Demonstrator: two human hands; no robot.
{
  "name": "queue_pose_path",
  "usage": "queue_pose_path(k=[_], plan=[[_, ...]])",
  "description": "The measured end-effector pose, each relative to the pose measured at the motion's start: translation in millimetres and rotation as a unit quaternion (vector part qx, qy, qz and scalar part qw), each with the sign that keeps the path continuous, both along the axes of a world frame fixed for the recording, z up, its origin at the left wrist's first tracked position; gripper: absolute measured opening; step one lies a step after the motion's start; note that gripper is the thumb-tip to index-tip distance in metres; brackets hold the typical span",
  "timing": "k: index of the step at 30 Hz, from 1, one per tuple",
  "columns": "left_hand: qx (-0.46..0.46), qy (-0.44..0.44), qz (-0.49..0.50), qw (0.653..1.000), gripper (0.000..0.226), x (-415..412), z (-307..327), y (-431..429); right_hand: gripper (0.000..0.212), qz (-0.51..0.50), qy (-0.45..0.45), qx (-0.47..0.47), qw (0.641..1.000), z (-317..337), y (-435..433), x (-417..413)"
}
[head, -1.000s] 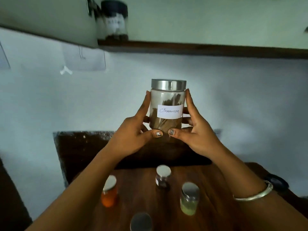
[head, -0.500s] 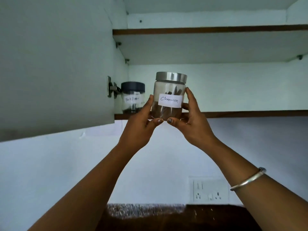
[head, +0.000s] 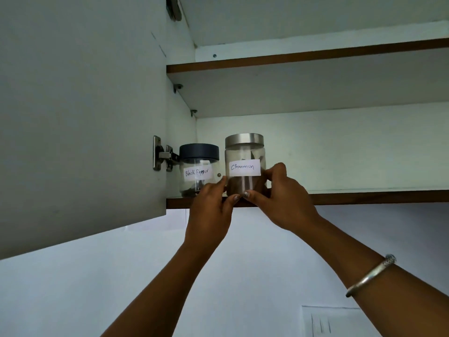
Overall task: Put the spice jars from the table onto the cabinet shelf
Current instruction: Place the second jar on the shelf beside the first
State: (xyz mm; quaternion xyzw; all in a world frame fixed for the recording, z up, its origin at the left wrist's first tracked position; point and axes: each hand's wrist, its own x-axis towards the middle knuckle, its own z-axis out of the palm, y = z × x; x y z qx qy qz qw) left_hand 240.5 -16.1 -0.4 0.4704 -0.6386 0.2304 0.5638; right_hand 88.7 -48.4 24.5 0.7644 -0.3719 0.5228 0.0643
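Note:
A clear jar with a silver lid and a "Cinnamon" label, the cinnamon jar [head: 244, 156], stands at the front of the lower cabinet shelf [head: 364, 197]. My left hand [head: 211, 210] grips its lower left side and my right hand [head: 281, 200] grips its lower right side, thumbs meeting under its base. Just left of it on the same shelf stands the black pepper jar [head: 197, 169], clear with a dark lid. The two jars sit close together, almost touching. The table and the other jars are out of view.
The open cabinet door [head: 82, 113] hangs at the left on a metal hinge [head: 162, 154]. A second shelf [head: 303, 58] lies above. To the right of the cinnamon jar the lower shelf is bare. A wall socket plate [head: 330, 321] shows at the bottom right.
Both hands have carried the cinnamon jar up from above the table to the cabinet and onto the lower shelf beside the black pepper jar. The view has tilted upward.

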Motion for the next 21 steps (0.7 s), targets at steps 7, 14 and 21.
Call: queue_pose_path(k=[7,14,21], plan=[[-0.026,-0.007,0.008,1.000,0.032,4,-11,-7,0.051,-0.111,-0.004,-0.051,0.993,-5,1,15],[-0.069,0.014,-0.008,0.997,0.026,8,-15,-15,0.048,-0.154,-0.016,-0.085,0.984,-9,-2,25],[-0.085,0.019,-0.008,0.996,0.026,6,-17,-17,0.046,-0.144,0.007,-0.090,0.985,-13,-1,21]])
